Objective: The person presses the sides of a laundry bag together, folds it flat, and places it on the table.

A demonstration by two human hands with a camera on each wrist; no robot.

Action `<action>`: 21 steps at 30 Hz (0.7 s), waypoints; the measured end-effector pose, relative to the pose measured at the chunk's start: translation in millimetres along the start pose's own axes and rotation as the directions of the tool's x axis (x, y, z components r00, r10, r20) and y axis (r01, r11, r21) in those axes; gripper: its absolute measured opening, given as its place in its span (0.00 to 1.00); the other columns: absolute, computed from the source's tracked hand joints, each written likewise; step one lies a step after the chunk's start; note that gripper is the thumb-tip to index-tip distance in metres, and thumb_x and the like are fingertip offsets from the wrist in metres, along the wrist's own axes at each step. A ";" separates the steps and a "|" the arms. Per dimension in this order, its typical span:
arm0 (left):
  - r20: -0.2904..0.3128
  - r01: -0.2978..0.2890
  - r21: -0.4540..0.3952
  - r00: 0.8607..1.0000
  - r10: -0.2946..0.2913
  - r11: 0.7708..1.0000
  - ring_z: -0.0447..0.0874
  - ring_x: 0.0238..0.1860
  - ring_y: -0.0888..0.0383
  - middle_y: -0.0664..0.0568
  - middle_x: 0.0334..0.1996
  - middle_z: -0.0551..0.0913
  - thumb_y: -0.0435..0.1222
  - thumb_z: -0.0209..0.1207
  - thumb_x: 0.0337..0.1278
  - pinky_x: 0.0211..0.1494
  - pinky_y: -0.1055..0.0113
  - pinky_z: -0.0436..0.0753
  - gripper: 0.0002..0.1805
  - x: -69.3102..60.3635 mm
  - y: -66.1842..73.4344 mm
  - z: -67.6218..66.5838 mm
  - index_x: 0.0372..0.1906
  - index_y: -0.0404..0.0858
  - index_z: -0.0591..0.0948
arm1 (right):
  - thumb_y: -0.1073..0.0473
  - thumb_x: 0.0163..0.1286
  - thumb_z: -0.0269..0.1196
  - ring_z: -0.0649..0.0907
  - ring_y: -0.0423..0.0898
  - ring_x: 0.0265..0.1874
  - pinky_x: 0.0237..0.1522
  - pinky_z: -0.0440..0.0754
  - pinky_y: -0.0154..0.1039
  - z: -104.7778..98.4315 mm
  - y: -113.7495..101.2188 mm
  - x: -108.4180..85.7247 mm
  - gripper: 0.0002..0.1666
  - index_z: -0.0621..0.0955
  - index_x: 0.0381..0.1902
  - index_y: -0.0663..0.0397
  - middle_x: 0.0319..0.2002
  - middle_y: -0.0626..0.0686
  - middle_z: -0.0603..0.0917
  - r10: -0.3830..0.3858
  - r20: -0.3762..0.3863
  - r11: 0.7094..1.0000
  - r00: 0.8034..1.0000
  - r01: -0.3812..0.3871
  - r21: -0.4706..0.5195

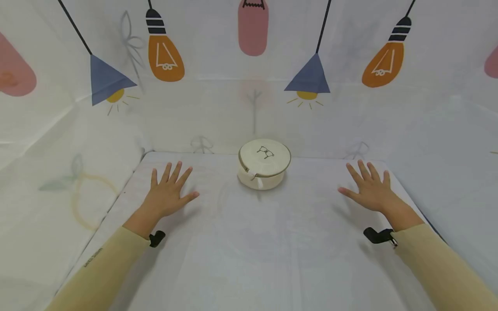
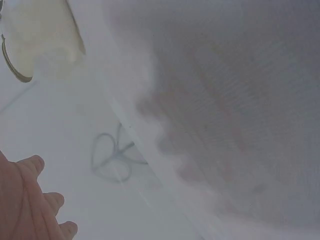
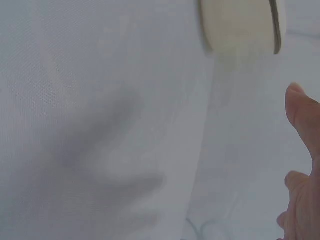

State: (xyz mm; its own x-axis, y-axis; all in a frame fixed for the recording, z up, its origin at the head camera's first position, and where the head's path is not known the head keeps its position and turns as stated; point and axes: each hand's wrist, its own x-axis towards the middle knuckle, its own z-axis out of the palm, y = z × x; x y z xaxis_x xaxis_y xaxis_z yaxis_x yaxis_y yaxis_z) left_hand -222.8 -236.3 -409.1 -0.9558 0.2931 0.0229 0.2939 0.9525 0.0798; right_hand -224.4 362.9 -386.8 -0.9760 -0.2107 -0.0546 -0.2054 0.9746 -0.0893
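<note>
A round cream zippered case (image 1: 265, 157) with a small glasses drawing on its lid stands at the back middle of the white table. Its zipper runs round the lid's edge, with the pull and a pale tab at the front. To its left, my left hand (image 1: 166, 196) is spread above the table, holding nothing. My right hand (image 1: 371, 190) is spread likewise on the other side, apart from the case. Part of the case (image 2: 45, 35) shows at the upper left of the left wrist view, and the case (image 3: 240, 25) also appears at the top of the right wrist view.
A white cloth (image 1: 218, 112) printed with hanging lamps and bulbs forms the backdrop behind and beside the table (image 1: 249, 250). Black wrist mounts (image 1: 157, 239) sit at both sleeves. The table's side edges run just outside the hands.
</note>
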 end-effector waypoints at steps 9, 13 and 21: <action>-0.014 -0.010 0.000 1.000 0.010 1.000 0.22 0.78 0.40 0.43 0.80 0.32 0.72 0.38 0.65 0.69 0.36 0.17 0.50 5.1 5.7 2.8 0.82 0.48 0.44 | 0.24 0.71 0.47 0.31 0.70 0.75 0.63 0.26 0.78 -1.7 -9.4 4.5 0.58 0.36 0.81 0.48 0.78 0.70 0.33 -0.009 -0.008 1.000 1.000 0.009 -0.008; -0.024 -0.019 -0.005 1.000 0.018 1.000 0.21 0.78 0.41 0.44 0.80 0.32 0.72 0.38 0.65 0.69 0.36 0.17 0.50 7.4 11.3 3.7 0.82 0.48 0.44 | 0.24 0.71 0.47 0.32 0.70 0.75 0.63 0.26 0.77 -2.8 -15.0 6.4 0.58 0.36 0.81 0.47 0.78 0.69 0.34 -0.010 -0.013 1.000 1.000 0.010 -0.003; -0.048 -0.028 -0.026 0.998 0.027 0.999 0.21 0.78 0.42 0.44 0.80 0.31 0.72 0.38 0.65 0.70 0.36 0.18 0.50 13.2 22.3 5.8 0.82 0.50 0.43 | 0.26 0.72 0.48 0.35 0.70 0.76 0.65 0.28 0.76 -1.0 -30.1 14.7 0.57 0.40 0.81 0.49 0.78 0.67 0.33 -0.047 -0.055 0.997 0.997 0.050 0.059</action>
State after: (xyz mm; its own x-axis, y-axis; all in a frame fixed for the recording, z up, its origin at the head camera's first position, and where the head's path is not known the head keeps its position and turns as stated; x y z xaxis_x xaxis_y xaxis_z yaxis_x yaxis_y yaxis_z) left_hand -228.8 -210.7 -412.7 -0.9465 0.3143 0.0727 0.3206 0.9414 0.1049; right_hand -232.7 330.6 -383.9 -0.9678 -0.2516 0.0044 -0.2493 0.9567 -0.1504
